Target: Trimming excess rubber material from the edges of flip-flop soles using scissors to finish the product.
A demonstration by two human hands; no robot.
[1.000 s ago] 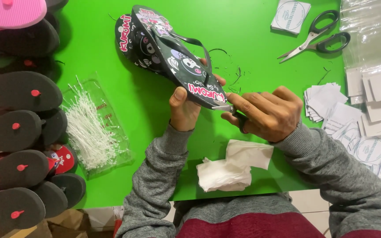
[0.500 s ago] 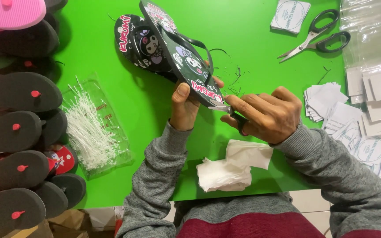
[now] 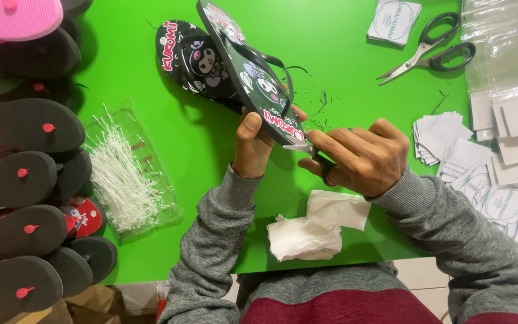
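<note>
My left hand (image 3: 253,147) grips the heel end of a black flip-flop (image 3: 244,72) printed with cartoon figures and holds it tilted up on edge above the green table (image 3: 355,78). My right hand (image 3: 361,159) is closed around a small cutter (image 3: 300,147) with a dark handle. Its silver blade touches the heel edge of the held flip-flop. The matching flip-flop (image 3: 193,60) lies flat on the table just behind. Thin black trimmings (image 3: 316,105) are scattered beside it.
Stacked black flip-flops with red plugs (image 3: 19,180) line the left edge under a pink one (image 3: 13,18). Nearby lie a bag of white plastic ties (image 3: 121,174), crumpled tissue (image 3: 316,225), scissors (image 3: 433,51), white paper labels (image 3: 469,162) and clear plastic bags (image 3: 505,42).
The held flip-flop has tipped more upright, its toe end rising toward the top of the view. Both hands stay at the heel.
</note>
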